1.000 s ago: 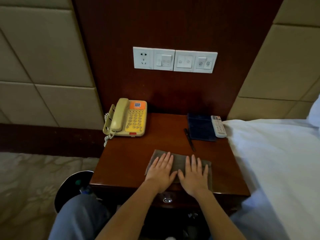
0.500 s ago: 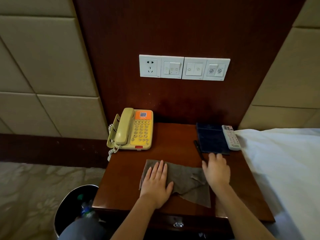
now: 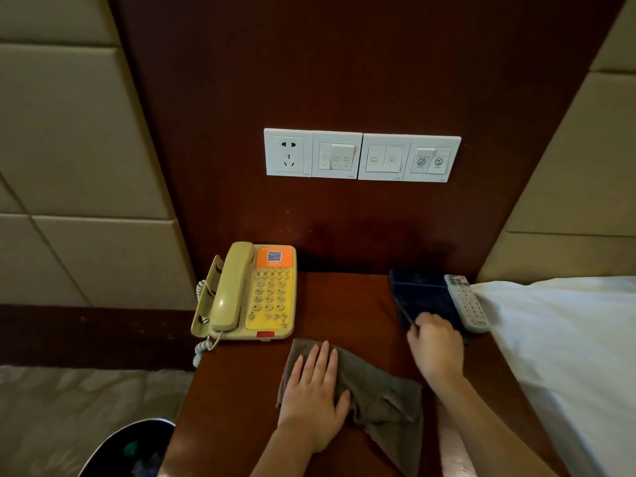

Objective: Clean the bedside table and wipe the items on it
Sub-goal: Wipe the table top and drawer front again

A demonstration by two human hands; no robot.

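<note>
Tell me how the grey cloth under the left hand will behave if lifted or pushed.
The cloth lies rumpled and folded, so it will likely hang limp when lifted. It looks thin, probably light. Pushed under the flat left hand, it should slide over the glossy table, bunching at its loose edge.
</note>
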